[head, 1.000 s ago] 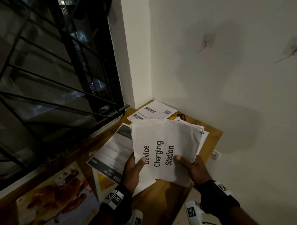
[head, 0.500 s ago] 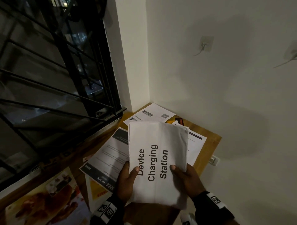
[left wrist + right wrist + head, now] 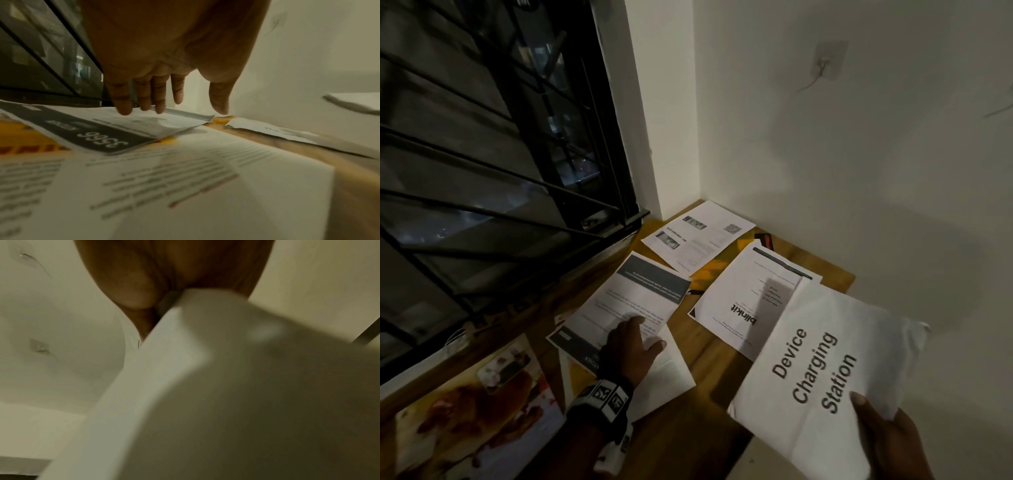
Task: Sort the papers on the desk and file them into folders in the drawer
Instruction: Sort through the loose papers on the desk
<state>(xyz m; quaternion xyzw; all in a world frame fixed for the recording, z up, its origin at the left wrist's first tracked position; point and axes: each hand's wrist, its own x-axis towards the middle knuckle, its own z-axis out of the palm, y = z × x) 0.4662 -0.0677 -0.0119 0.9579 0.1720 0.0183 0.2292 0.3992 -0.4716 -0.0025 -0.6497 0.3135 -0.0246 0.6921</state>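
Observation:
My right hand (image 3: 883,435) holds a bundle of white sheets (image 3: 822,370) printed "Device Charging Station", thumb on top, out past the desk's right edge. In the right wrist view the sheets (image 3: 205,386) fill the frame, blurred, under the palm. My left hand (image 3: 635,342) hovers with straight, spread fingers (image 3: 158,97) over a dark-banded flyer (image 3: 633,301) numbered 3566 (image 3: 102,141), holding nothing. A text page (image 3: 667,377) lies under that hand. A "blinkit" sheet (image 3: 746,301) and a sheet with photos and a QR code (image 3: 698,236) lie farther back on the wooden desk (image 3: 702,346).
A barred window (image 3: 500,154) runs along the left of the desk. White walls (image 3: 825,154) close the corner behind and to the right. A glossy food picture (image 3: 472,421) lies at the near left. A small dark object (image 3: 765,240) sits by the back wall.
My left hand has let go of the bundle and moved down over the flyer. My right hand has carried the bundle off to the right, uncovering the blinkit sheet.

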